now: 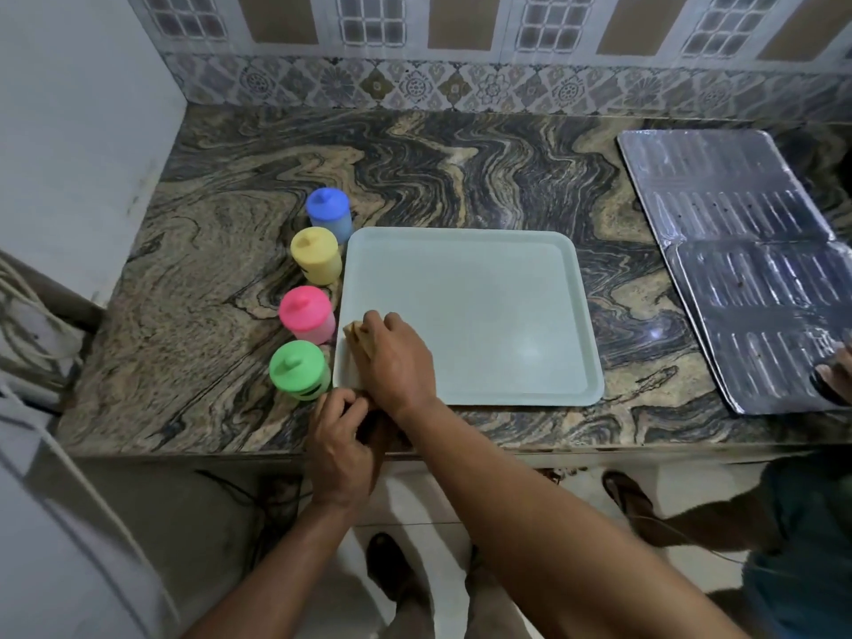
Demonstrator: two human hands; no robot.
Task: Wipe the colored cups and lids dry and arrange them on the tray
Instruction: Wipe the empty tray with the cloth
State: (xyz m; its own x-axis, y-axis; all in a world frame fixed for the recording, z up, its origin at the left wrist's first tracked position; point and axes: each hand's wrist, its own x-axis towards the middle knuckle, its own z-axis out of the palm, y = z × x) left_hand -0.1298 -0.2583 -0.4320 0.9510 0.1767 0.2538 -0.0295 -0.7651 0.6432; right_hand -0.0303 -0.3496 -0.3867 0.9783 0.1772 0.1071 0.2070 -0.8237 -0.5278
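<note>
A pale green tray (pixel 498 315) lies flat on the marbled counter. Left of it stand lidded cups in a row: blue (pixel 328 213) farthest, then yellow (pixel 316 254), pink (pixel 306 313) and green (pixel 298 368) nearest. My right hand (pixel 394 359) presses a tan cloth (pixel 356 334) onto the tray's near-left corner, fingers curled over it. My left hand (pixel 341 435) grips the tray's near-left edge at the counter's front, just right of the green cup. Most of the cloth is hidden under my right hand.
A ribbed metal sheet (pixel 737 251) covers the counter's right end. Another person's hand (pixel 834 375) rests on its near corner, and their legs and sandalled feet (pixel 627 493) stand at the right. A tiled wall runs behind; a white wall closes the left.
</note>
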